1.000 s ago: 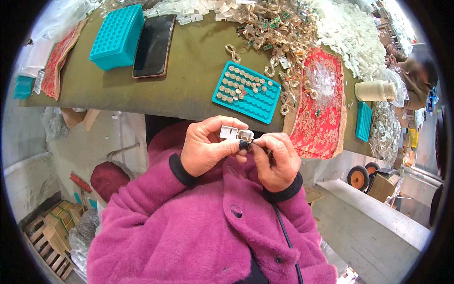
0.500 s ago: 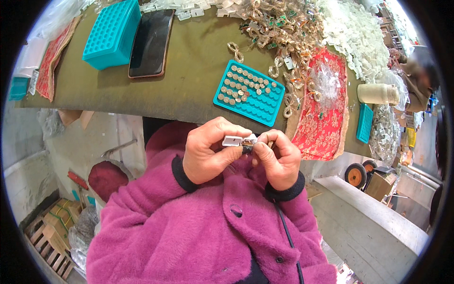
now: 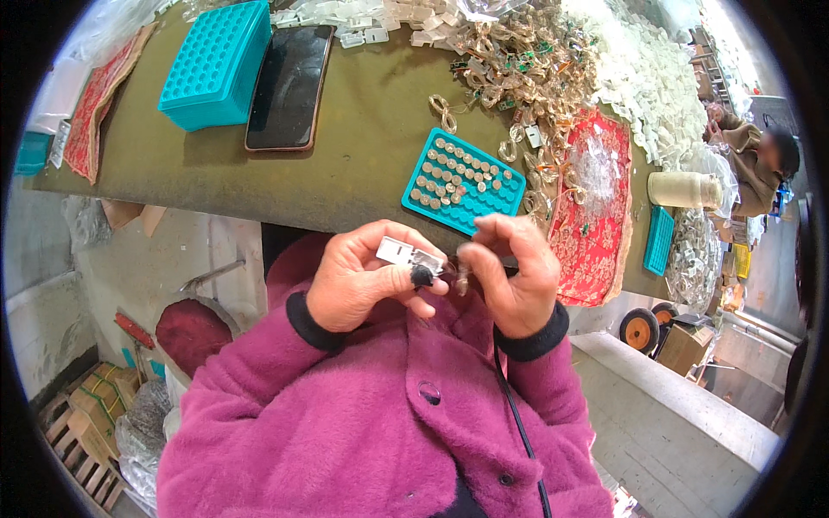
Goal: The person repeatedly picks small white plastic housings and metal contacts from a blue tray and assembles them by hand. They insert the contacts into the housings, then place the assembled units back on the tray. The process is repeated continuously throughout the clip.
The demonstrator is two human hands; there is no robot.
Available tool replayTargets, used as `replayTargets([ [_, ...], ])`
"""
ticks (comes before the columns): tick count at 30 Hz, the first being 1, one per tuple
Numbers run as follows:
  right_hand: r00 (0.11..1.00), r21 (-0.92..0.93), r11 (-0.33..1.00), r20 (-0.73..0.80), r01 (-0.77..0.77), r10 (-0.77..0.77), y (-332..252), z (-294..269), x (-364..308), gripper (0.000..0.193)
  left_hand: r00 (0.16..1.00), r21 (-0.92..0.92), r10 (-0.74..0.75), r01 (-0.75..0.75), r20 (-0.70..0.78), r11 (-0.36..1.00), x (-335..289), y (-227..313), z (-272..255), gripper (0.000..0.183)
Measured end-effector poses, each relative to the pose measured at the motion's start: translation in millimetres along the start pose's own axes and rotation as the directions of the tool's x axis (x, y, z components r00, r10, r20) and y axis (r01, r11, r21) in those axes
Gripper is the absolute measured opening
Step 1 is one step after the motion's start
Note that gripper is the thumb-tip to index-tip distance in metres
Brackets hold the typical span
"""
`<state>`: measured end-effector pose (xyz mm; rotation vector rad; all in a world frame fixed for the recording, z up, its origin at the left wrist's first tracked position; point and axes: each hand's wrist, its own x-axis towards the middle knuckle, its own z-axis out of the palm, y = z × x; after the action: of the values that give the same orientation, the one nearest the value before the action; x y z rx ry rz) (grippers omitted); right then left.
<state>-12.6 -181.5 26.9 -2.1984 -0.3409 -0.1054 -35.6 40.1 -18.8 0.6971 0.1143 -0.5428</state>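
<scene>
My left hand (image 3: 358, 281) pinches a small white plastic case (image 3: 397, 251) between thumb and fingers. A clear or metallic part (image 3: 427, 262) shows at the case's right end, beside a black patch at the thumb tip. Close by on the right is my right hand (image 3: 522, 276), its thumb and forefinger bent and smeared by motion. Whether it holds anything, such as a thin wire, is not clear. Just beyond the hands, a teal tray (image 3: 492, 200) lies on the table with round silver coin cells (image 3: 445, 175) filling part of its dimples.
A stack of teal trays (image 3: 216, 65) and a dark phone (image 3: 291, 86) lie at the far left. Coiled wire light strings (image 3: 527, 65) and white plastic pieces (image 3: 643, 78) are heaped at the back. A red patterned cloth (image 3: 596, 242) lies right. Another person (image 3: 751, 164) is at far right.
My hands have drawn apart: the right lifted off the white case and moved right. The left keeps the case, now tilted and shifted slightly left. The whole view has shifted a little.
</scene>
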Motion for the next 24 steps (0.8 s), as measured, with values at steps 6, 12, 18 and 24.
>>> replayTargets([
  [6,0.996,-0.397,0.914,0.018,0.083,-0.082,10.1,19.1,35.9,0.021,0.993,0.140,0.100,-0.092,-0.056,0.986,-5.5,15.0,-0.7,0.022],
  [12,0.994,-0.369,0.925,0.079,0.095,-0.071,9.2,22.7,41.6,0.016,0.989,0.244,0.145,-0.133,-0.030,0.961,-2.5,14.0,-2.4,0.024],
  [18,0.992,-0.410,0.904,0.080,0.122,-0.098,8.9,20.5,34.1,0.014,0.990,0.201,0.098,-0.076,-0.099,0.977,4.9,14.0,9.5,0.025],
  [24,0.991,-0.349,0.928,0.065,0.132,-0.117,13.0,11.2,33.7,0.012,0.995,0.266,0.082,-0.065,-0.053,0.962,6.7,9.9,11.2,0.020],
])
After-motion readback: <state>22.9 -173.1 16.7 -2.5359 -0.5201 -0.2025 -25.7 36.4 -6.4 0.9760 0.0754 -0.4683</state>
